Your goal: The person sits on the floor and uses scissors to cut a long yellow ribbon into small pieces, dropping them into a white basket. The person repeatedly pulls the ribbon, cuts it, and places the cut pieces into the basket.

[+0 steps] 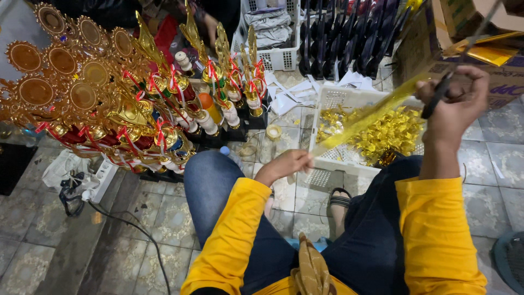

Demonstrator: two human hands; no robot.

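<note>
My left hand (286, 164) pinches the low end of a long gold ribbon strip (363, 117), which runs taut up and to the right. My right hand (457, 104) is raised at the right, closed around black-handled scissors (436, 95) at the strip's upper end. Under the strip stands a white plastic basket (327, 177) holding several folded gold ribbon pieces (390, 134). I sit with blue-trousered knees apart and wear yellow sleeves.
Many gold trophies with red ribbons (109, 93) crowd the left floor. A second white basket (275, 33) and black trophy bases (349, 38) stand behind. Cardboard boxes (469, 33) sit at the right. A power strip and cable (90, 186) lie on the tiles.
</note>
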